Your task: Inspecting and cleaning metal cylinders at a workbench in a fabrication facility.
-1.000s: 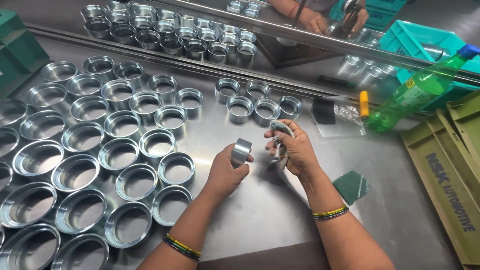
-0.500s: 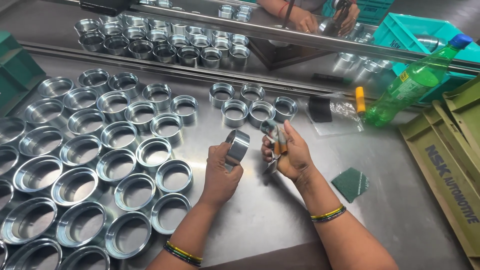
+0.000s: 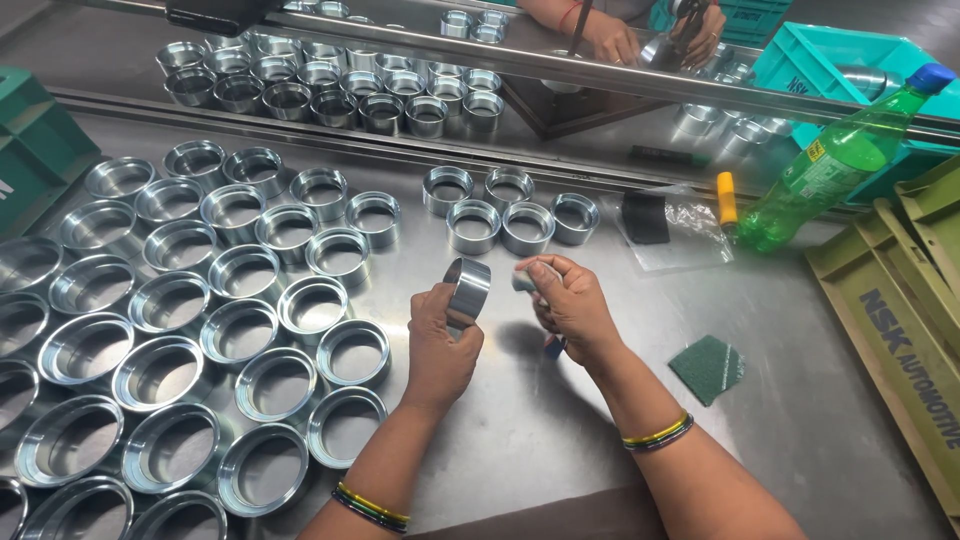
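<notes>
My left hand [image 3: 440,345] holds a shiny metal ring [image 3: 467,287] upright above the steel table [image 3: 560,420]. Just to its right, my right hand [image 3: 572,305] is closed around a small metal tool [image 3: 524,279] whose tip sticks out near the ring; a dark end shows below the palm. Whether the tool touches the ring I cannot tell. Both wrists wear coloured bangles.
Several larger metal rings [image 3: 170,330] fill the table's left. A small group of rings [image 3: 500,212] lies ahead, more [image 3: 330,75] beyond a rail. A green scouring pad [image 3: 707,366], green bottle [image 3: 840,158], yellow marker [image 3: 726,198], olive tray [image 3: 900,330], teal crate [image 3: 850,60]. Another person's hands [image 3: 640,30] work opposite.
Both hands have lifted a little and come closer together. The ring has been turned more upright in my left hand, with the tool tip now nearer to it.
</notes>
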